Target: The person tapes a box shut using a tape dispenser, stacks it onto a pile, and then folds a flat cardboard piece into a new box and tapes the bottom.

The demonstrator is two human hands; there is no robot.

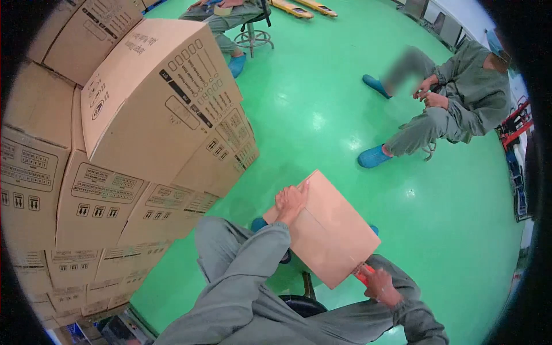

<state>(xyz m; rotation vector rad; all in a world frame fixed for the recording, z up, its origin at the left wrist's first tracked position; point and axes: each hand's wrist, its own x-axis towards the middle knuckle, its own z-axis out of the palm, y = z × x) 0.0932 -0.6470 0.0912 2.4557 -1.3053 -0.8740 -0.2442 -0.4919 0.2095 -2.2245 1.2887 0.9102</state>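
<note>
L hand (291,201) up at far left, arm in grey sleeve reaching fwd, fingers (303,188) curled over an edge. R hand (379,284) lower, near right, wrist bent, fingers closed in a grip.
</note>
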